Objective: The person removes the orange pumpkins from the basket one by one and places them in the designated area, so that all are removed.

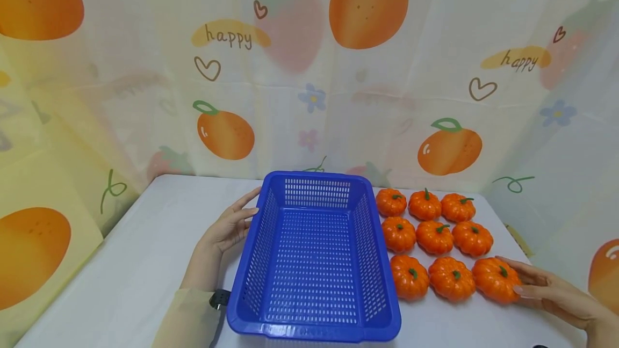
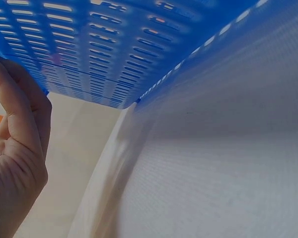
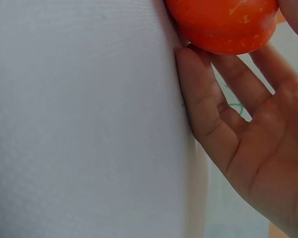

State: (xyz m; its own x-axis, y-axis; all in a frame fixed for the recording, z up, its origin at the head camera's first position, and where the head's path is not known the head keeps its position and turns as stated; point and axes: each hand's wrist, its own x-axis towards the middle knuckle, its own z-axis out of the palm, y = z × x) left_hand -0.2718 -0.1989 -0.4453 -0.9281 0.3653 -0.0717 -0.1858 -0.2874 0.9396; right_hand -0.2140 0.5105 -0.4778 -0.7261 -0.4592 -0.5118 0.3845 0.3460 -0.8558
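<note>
A blue plastic basket (image 1: pixel 314 267) with slotted walls stands on the white table, with nothing inside. My left hand (image 1: pixel 232 230) touches the outside of its left wall near the far end, fingers extended by the rim. The left wrist view has that hand (image 2: pixel 15 134) against the slotted wall (image 2: pixel 104 54), fingertips partly hidden. To the right of the basket, small orange pumpkins with green stems stand in three rows. My right hand (image 1: pixel 556 291) holds the nearest row's rightmost pumpkin (image 1: pixel 495 281) between thumb and fingers. Its underside shows close up in the right wrist view, above the fingers (image 3: pixel 238 79).
Other pumpkins, such as the middle one (image 1: pixel 435 237), sit close together beside the basket's right wall. A white cloth covers the table (image 1: pixel 121 262). Behind it hangs a fruit-printed curtain (image 1: pixel 290 95), which also runs along both sides.
</note>
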